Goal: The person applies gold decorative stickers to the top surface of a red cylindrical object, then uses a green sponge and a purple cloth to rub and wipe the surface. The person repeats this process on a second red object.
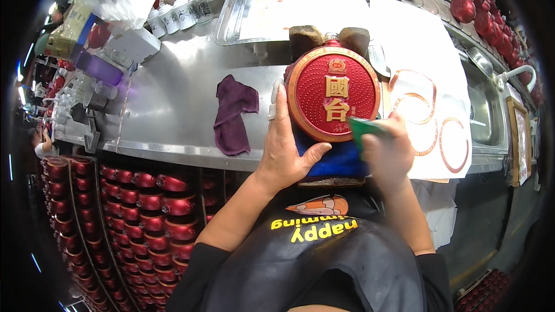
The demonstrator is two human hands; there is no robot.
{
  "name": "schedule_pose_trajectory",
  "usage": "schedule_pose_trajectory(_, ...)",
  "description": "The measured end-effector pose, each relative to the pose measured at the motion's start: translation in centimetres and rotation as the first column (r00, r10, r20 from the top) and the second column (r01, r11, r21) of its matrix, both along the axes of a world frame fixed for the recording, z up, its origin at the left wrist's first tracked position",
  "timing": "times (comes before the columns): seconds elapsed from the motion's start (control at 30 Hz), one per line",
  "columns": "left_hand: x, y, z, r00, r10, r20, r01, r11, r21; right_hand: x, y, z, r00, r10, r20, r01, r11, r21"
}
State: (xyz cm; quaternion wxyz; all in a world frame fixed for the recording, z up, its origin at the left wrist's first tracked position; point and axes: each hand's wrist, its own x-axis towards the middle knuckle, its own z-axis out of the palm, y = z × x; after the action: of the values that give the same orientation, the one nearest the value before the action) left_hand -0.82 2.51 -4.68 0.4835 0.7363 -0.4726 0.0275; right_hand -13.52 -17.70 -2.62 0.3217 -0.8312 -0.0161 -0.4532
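Note:
In front of me a round, flat-faced red bottle (315,89) stands with its face toward me, carrying raised gold characters and a gold ring band round its edge. It leans in a holder with two dark brown padded blocks (354,39) at the top and blue cloth (332,164) beneath. My left hand (286,153) grips the bottle's left and lower edge, fingers along the side and thumb below. My right hand (390,153), smeared by motion, pinches a flat green scraper-like piece (361,130) against the lower right rim.
A purple cloth (234,115) lies left on the steel table (173,92). White paper with ring-shaped bands (454,144) is at right, beside a sink (483,115). Behind stands a metal tray (231,23) holding paper. Racks of red bottles (153,214) fill the lower left.

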Motion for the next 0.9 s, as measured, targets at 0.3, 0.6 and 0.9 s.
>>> schedule_pose_trajectory(0.3,-0.6,-0.4,0.0,0.97,-0.009,-0.244,0.002,1.0,-0.026,-0.4,-1.5,-0.9,0.981,-0.117,-0.157,0.144,0.975,0.169)
schedule_pose_trajectory(0.6,0.1,-0.6,0.9,0.897,-0.102,-0.429,0.052,0.99,-0.128,0.2,-2.6,-1.3,0.982,-0.051,-0.183,0.171,0.654,0.737)
schedule_pose_trajectory(0.9,-0.1,-0.7,1.2,0.831,-0.121,-0.542,0.021,0.982,-0.187,-0.1,-1.9,-2.3,0.981,0.076,-0.177,0.069,0.72,0.69)
